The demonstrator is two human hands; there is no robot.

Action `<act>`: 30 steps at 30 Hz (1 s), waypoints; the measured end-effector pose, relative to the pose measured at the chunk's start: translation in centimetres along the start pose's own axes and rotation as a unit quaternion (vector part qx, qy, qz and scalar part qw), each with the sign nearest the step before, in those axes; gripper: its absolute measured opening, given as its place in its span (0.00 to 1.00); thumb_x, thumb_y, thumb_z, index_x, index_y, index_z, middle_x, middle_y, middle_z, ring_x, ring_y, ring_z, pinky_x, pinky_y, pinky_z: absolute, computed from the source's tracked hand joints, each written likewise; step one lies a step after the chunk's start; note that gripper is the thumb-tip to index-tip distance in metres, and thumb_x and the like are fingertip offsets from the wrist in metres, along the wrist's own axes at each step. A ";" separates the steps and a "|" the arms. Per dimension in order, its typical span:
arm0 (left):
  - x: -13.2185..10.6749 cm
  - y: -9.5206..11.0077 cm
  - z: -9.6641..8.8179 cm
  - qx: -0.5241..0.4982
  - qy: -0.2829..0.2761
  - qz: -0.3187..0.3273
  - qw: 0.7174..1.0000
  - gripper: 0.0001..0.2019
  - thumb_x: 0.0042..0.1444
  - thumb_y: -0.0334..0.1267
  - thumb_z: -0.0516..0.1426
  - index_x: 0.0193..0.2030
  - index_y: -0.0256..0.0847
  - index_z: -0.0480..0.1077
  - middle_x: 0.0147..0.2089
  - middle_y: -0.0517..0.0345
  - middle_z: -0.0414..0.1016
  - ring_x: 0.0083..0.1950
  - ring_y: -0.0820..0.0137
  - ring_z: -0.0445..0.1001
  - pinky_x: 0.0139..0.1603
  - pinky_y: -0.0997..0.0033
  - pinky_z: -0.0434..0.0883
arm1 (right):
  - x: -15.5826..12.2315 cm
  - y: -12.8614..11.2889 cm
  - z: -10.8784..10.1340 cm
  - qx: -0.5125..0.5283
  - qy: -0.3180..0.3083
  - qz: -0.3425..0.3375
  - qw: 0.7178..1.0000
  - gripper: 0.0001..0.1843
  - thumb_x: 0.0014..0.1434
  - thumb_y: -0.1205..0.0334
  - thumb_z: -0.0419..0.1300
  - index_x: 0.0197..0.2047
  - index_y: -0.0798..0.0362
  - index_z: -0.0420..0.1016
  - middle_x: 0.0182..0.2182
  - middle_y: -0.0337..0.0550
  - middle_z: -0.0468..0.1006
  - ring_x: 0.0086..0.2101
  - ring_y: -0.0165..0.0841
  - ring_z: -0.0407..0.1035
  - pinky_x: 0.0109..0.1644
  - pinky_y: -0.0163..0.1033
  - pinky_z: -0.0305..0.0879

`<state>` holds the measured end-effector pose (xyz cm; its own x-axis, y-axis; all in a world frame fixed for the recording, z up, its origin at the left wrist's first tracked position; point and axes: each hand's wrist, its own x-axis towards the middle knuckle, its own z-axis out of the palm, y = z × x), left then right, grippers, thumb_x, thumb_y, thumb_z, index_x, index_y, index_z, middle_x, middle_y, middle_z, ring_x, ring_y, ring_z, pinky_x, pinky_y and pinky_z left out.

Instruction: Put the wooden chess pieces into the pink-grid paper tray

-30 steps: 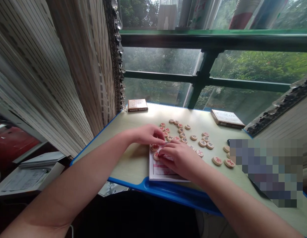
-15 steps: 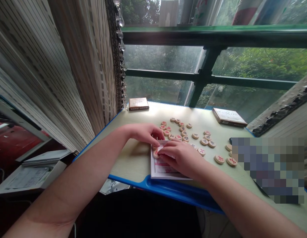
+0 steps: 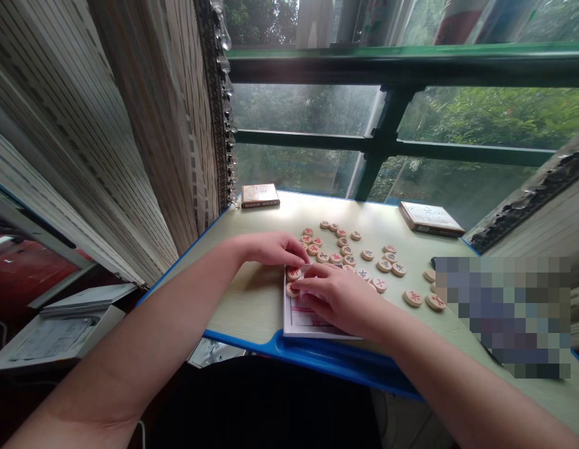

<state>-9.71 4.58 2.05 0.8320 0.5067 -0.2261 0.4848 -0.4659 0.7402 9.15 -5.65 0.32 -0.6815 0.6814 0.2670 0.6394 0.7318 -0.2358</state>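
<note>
A shallow white box [image 3: 288,321] lies near the table's front edge, with two round wooden xiangqi pieces along its left side. My left hand [image 3: 275,248] is over the box's far left corner, fingers loosely bent with nothing visible in them, just above the upper xiangqi piece [image 3: 293,273]. My right hand [image 3: 338,288] reaches across the box, its fingertips on the lower xiangqi piece [image 3: 291,290]; its palm hides much of the box. Beyond the box, loose xiangqi pieces [image 3: 346,251] with red and dark characters are scattered.
Two flat boxes stand at the back: one [image 3: 260,196] left, one [image 3: 432,219] right. A pixelated object [image 3: 508,318] covers the table's right side, beside more pieces [image 3: 412,298]. The blue table rim [image 3: 336,362] runs along the front; a curtain [image 3: 144,125] hangs left.
My left thumb has lifted off the upper piece, which now shows in the box corner. The lower piece has shifted slightly left under my right fingertips.
</note>
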 end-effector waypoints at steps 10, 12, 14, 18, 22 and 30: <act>-0.3 0.0 -0.3 -0.036 -0.034 0.020 0.999 0.15 0.53 0.39 0.58 0.47 0.40 0.74 0.41 0.58 0.77 0.40 0.72 0.72 0.42 0.75 0.67 | 0.0 0.1 0.1 0.007 -0.003 -0.006 1.000 0.17 0.60 0.67 0.53 0.49 0.44 0.76 0.45 0.42 0.77 0.43 0.35 0.70 0.42 0.39 0.66; -0.3 -0.2 -0.4 -0.042 -0.039 0.022 0.998 0.15 0.53 0.39 0.58 0.47 0.40 0.74 0.41 0.59 0.77 0.40 0.72 0.72 0.43 0.75 0.67 | 0.0 0.1 0.2 0.015 -0.002 -0.008 1.000 0.17 0.60 0.68 0.53 0.48 0.45 0.76 0.45 0.41 0.77 0.45 0.35 0.69 0.45 0.39 0.66; -0.2 -0.5 -0.4 -0.052 -0.043 0.023 0.997 0.15 0.52 0.40 0.59 0.48 0.41 0.74 0.41 0.59 0.77 0.40 0.72 0.72 0.43 0.75 0.67 | 0.0 0.1 0.1 0.021 -0.004 -0.008 1.000 0.17 0.60 0.68 0.53 0.48 0.45 0.76 0.47 0.40 0.77 0.46 0.35 0.69 0.47 0.40 0.66; -0.2 -0.6 -0.5 -0.073 -0.047 0.020 0.996 0.16 0.51 0.41 0.61 0.47 0.42 0.74 0.42 0.59 0.78 0.41 0.71 0.73 0.43 0.74 0.67 | 0.1 -0.1 0.0 0.026 -0.005 -0.007 1.000 0.17 0.58 0.69 0.54 0.47 0.46 0.77 0.48 0.41 0.77 0.47 0.35 0.69 0.49 0.40 0.66; -0.2 -0.5 -0.5 -0.077 -0.040 0.014 0.996 0.17 0.51 0.42 0.60 0.48 0.40 0.74 0.43 0.57 0.77 0.43 0.70 0.73 0.45 0.73 0.68 | 0.0 -0.3 0.1 0.021 0.005 -0.009 1.000 0.17 0.57 0.69 0.54 0.47 0.46 0.76 0.48 0.41 0.77 0.47 0.34 0.69 0.49 0.39 0.67; 0.0 -0.3 -0.3 -0.071 -0.010 -0.019 0.997 0.16 0.53 0.45 0.58 0.44 0.39 0.75 0.40 0.57 0.77 0.41 0.70 0.72 0.45 0.72 0.66 | 0.0 1.9 -2.1 -0.129 0.134 0.183 0.965 0.13 0.59 0.64 0.52 0.37 0.49 0.79 0.32 0.43 0.80 0.32 0.33 0.70 0.32 0.35 0.60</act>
<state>-9.99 4.96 2.01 0.8202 0.5058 -0.2673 0.4737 -0.3385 0.8130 11.10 -4.32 1.87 -0.2984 0.8414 0.4506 0.9110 0.3919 -0.1285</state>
